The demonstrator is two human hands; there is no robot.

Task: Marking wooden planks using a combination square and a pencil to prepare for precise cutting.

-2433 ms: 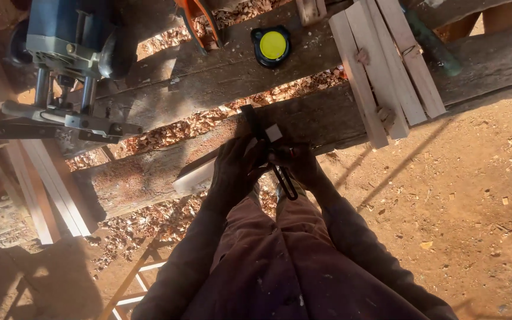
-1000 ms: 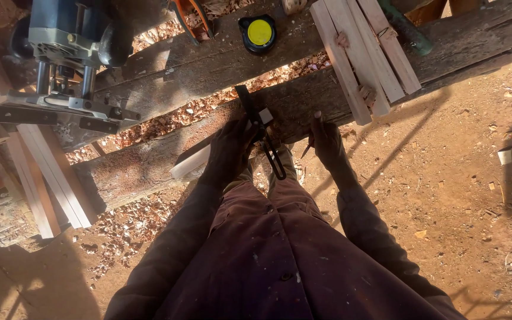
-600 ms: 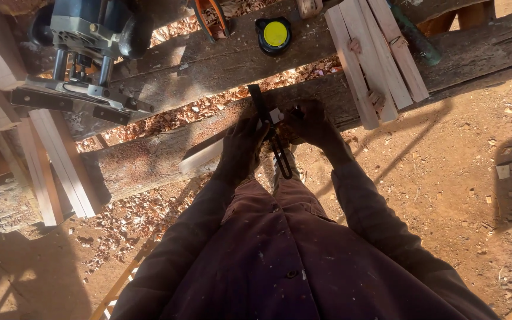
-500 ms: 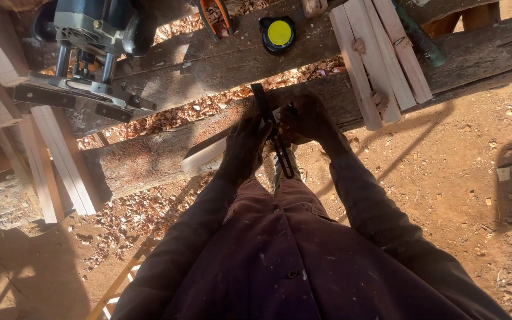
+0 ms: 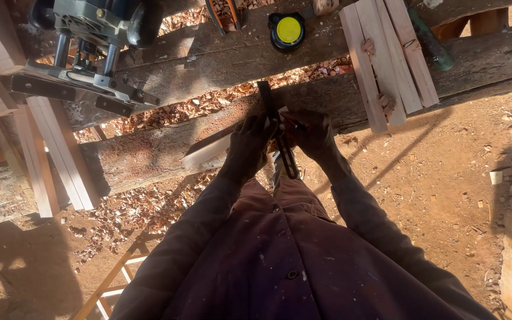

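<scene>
Desk (image 5: 167, 151) first: two rough dark planks running diag. across the view, w/ a gap betw. them packed w/ wood shavings (image 5: 208, 106); more shavings lie on the dirt below. No real containers here, that gap is the only thing holding anything. Top left on the far plank sits the blue router (image 5: 90, 35), its base rail hanging over the edge. Top right, a bundle of pale wood strips (image 5: 386, 59) lies across both planks. Left side, more pale boards (image 5: 54, 154) lean against the desk. On the near plank lies the light wood piece (image 5: 208, 154), slanting up to the right, its right end under my hands. My left hand (image 5: 250, 145) is pressed down flat on that piece and also bears on the black try square (image 5: 277, 133), which stands across the wood, blade pointing away, handle end hanging off the near edge toward my legs. My right hand (image 5: 309, 133) is closed, fingers pinched on a small red-tipped pencil (image 5: 296, 123), tip right at the square's edge. Far plank, top centre: black tape measure w/ yellow disc (image 5: 288, 29), well apart from my hands.
</scene>
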